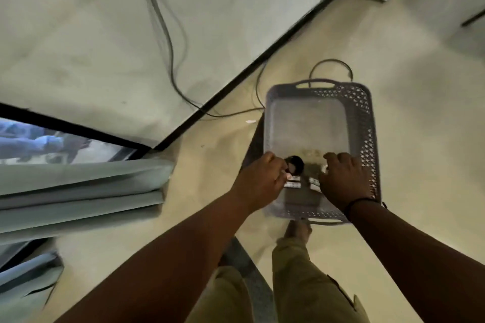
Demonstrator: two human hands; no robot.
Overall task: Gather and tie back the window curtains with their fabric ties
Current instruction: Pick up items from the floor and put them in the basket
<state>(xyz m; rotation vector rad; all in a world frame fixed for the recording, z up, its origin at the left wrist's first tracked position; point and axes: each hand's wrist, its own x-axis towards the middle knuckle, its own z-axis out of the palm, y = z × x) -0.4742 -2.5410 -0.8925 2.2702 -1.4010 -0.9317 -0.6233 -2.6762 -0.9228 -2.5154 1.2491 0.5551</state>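
Both hands [259,181] [341,181] curled over blurred, unidentifiable items in grey basket [364,113], grips unclear.

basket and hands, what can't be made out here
Head view:
- Items in the basket: dark and blurred, half covered by both hands; whether they are ties cannot be told.
- Left hand and right hand: the fingers curl away from the camera, so the grip is unclear.
- Curtain: cut off by the left edge.
- Basket's near rim: blurred, behind the right wrist.
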